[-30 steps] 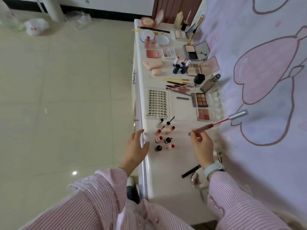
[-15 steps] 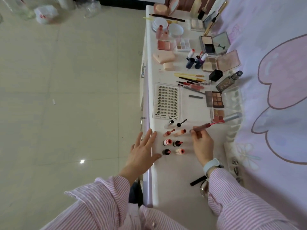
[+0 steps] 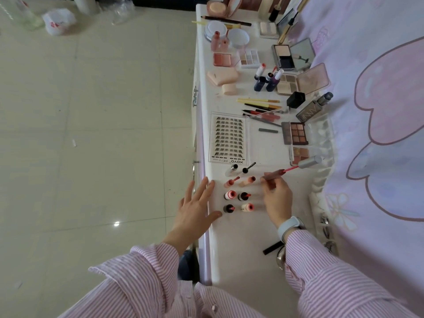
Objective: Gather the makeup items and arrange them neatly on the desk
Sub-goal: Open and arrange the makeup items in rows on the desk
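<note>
My right hand [image 3: 276, 198] pinches a lip gloss tube [image 3: 274, 175] by its lower end; its red wand and silver cap [image 3: 308, 162] stick out to the right, low over the white desk [image 3: 243, 237]. Several small lipstick and gloss tubes [image 3: 238, 195] stand in two rows between my hands. My left hand [image 3: 195, 207] hovers flat with fingers spread at the desk's left edge, holding nothing. A false-lash card [image 3: 228, 137] lies just beyond the rows.
Farther along the desk lie palettes [image 3: 296, 133], pencils and brushes [image 3: 259, 104], dark bottles [image 3: 266, 80], compacts and sponges [image 3: 222, 75]. A black pencil [image 3: 271, 247] lies near my right wrist. Pink patterned bedding [image 3: 378, 111] borders the right; tiled floor [image 3: 91, 134] lies left.
My right hand has lowered the gloss tube toward the desk beside the rows. My left hand has opened its fingers and shifted a little right toward the tubes.
</note>
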{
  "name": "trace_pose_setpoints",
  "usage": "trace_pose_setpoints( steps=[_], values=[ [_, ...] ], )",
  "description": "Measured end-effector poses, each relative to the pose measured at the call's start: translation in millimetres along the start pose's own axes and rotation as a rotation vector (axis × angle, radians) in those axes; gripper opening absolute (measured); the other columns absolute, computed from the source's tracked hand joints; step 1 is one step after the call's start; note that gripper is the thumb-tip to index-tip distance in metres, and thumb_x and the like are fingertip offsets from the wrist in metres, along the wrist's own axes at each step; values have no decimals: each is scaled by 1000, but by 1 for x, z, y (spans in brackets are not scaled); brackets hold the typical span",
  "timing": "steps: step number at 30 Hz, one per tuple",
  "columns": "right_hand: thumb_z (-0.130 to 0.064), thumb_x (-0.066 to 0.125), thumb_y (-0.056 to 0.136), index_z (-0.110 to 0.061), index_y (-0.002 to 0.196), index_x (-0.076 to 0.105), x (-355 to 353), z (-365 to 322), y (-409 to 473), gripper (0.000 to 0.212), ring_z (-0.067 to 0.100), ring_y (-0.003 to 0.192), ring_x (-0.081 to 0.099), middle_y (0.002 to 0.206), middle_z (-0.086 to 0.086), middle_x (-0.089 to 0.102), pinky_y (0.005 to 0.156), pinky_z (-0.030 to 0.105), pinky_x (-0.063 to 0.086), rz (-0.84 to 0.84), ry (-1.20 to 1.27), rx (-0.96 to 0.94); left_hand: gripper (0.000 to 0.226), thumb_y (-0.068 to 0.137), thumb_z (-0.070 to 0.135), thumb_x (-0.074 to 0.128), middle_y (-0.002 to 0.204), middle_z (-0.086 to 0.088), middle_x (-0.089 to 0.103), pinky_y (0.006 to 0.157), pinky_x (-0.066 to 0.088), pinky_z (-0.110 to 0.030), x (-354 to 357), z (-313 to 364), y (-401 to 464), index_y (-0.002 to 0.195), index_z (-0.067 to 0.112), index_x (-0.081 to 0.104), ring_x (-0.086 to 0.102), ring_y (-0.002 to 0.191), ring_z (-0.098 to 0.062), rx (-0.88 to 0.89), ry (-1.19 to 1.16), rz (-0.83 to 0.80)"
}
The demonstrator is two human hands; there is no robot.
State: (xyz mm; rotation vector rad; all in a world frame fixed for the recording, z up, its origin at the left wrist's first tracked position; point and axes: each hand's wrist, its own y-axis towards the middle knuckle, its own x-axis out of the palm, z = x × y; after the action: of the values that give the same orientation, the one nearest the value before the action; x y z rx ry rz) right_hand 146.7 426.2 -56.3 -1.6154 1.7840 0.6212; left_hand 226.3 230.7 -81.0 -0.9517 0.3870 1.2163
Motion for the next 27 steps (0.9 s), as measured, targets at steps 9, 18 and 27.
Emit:
trace_pose_setpoints(
  steps=[9,18,27],
  values=[
    [-13,60,88,-2,101,64,2,1,1,18,29,93,60,96,15,67,79,30,43,6,2,-8,81,89,48,51,155,16,-10,114,13,-42,-2,1,-1,146,34,-5,-17,141,-15,3,-21,-7],
    [-15,60,88,-4,101,64,2,-1,1,18,28,92,60,95,13,67,78,29,43,4,6,-3,82,88,49,52,155,17,-8,113,14,-42,-1,-1,0,146,35,-4,-17,141,-14,5,-36,1],
    [-15,64,85,-5,94,61,1,-1,1,13,21,82,59,87,8,64,69,13,35,-3,83,54,82,88,49,53,155,15,-8,114,13,-42,0,-1,1,146,34,-3,-16,141,-14,3,-29,5]
  ],
)
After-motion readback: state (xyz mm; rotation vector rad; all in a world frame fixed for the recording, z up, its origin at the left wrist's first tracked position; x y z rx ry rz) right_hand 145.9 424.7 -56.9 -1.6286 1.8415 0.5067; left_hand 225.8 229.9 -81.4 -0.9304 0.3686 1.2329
